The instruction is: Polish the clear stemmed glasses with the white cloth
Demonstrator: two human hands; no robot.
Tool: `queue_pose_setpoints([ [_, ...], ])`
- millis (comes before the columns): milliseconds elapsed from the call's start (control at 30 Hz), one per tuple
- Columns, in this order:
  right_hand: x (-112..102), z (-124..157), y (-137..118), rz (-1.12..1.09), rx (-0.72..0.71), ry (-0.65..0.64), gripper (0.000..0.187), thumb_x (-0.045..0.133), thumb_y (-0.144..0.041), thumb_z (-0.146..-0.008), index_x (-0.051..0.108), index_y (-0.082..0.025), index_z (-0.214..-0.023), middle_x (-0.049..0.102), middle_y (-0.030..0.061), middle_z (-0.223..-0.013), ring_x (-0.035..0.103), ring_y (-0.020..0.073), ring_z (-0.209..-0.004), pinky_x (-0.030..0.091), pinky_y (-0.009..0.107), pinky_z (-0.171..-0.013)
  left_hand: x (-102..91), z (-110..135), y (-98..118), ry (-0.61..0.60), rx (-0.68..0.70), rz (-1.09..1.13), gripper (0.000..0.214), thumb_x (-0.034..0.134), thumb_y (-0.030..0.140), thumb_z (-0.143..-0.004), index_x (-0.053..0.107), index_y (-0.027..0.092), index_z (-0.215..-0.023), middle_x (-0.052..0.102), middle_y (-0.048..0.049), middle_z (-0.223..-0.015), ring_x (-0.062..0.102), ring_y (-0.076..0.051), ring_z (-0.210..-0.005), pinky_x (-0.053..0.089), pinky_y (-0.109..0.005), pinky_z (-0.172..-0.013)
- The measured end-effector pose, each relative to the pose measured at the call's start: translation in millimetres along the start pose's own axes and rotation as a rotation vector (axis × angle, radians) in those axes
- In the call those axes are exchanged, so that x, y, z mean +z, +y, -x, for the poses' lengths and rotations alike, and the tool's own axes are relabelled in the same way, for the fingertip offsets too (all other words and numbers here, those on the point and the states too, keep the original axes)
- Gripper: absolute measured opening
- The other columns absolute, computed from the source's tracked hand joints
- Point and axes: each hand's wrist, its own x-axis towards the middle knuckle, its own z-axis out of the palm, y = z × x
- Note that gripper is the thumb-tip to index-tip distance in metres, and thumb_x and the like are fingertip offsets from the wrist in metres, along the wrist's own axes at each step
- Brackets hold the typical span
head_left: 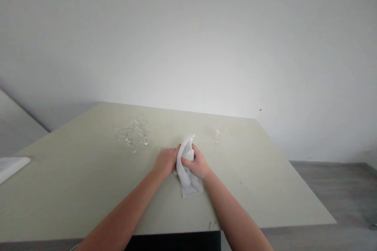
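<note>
Both my hands meet over the middle of a pale green table (73, 188). My right hand (198, 163) is closed around a white cloth (188, 178) that hangs from it down onto the tabletop. My left hand (165, 160) is closed too, pressed against the cloth's left side; what it grips is hidden by the cloth. Two clear stemmed glasses (132, 135) stand together at the back left. A third clear glass (217, 135) stands alone at the back right, just beyond my right hand.
A flat white object (11, 164) lies at the table's left edge. A plain white wall rises behind the table. Grey floor (338, 188) shows to the right. The table's near edge runs just below my forearms.
</note>
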Motion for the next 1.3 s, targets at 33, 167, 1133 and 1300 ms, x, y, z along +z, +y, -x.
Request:
queue_pose_setpoints([
  [33, -2, 1, -3, 0.082, -0.083, -0.007, 0.046, 0.076, -0.038, -0.066, 0.06, -0.021, -0.107, 0.062, 0.003, -0.098, 0.056, 0.0203, -0.092, 0.045, 0.034, -0.087, 0.4, -1, -2, -0.046, -0.024, 0.031, 0.019, 0.051, 0.025, -0.086, 0.067, 0.017, -0.094, 0.069, -0.0111, -0.077, 0.066, -0.028, -0.073, 0.047, -0.035, -0.067],
  [167, 2, -1, -3, 0.025, -0.101, 0.054, 0.046, 0.075, -0.037, -0.067, 0.059, -0.022, -0.107, 0.061, 0.0027, -0.099, 0.056, 0.0201, -0.093, 0.045, 0.034, -0.088, -4.6, 1, -2, 0.02, 0.021, 0.026, 0.022, 0.049, 0.022, -0.088, 0.068, 0.018, -0.099, 0.07, -0.0125, -0.09, 0.065, -0.028, -0.089, 0.047, -0.039, -0.082],
  [1133, -11, 3, -10, 0.375, -0.313, -0.068, 0.05, 0.073, -0.038, -0.074, 0.055, -0.021, -0.117, 0.056, 0.009, -0.114, 0.056, 0.0217, -0.105, 0.045, 0.034, -0.093, 20.3, 3, -9, 0.052, 0.004, 0.212, 0.029, 0.06, 0.031, -0.081, 0.06, 0.019, -0.107, 0.069, -0.0077, -0.077, 0.066, -0.028, -0.071, 0.046, -0.033, -0.064],
  [1300, -1, 1, -8, 0.284, -0.204, 0.127, 0.049, 0.069, -0.043, -0.077, 0.052, -0.02, -0.117, 0.058, 0.007, -0.105, 0.056, 0.021, -0.098, 0.046, 0.034, -0.088, 14.1, 0, -10, 0.269, 0.071, 0.2, 0.024, 0.055, 0.021, -0.081, 0.061, 0.014, -0.103, 0.068, -0.0153, -0.1, 0.062, -0.033, -0.1, 0.046, -0.042, -0.089],
])
